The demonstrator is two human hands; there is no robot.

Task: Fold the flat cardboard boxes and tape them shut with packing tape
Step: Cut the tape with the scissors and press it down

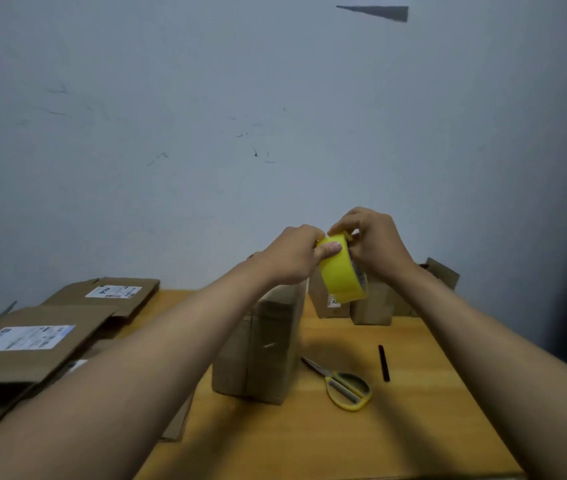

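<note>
A yellow roll of packing tape [342, 275] is held up in the air above the wooden table [396, 427]. My left hand [292, 254] grips the roll from the left, thumb lying on its outer face. My right hand [375, 244] holds its right side, fingers curled over the top edge. Below the hands stands a folded cardboard box [261, 348] in the middle of the table, upright. Flat cardboard boxes [32, 344] with white labels lie stacked at the left.
Yellow-handled scissors [342, 386] lie right of the standing box. A short black stick [383, 362] lies beyond them. More brown boxes [372, 308] stand at the back right against the grey wall. A dark edge closes the far right.
</note>
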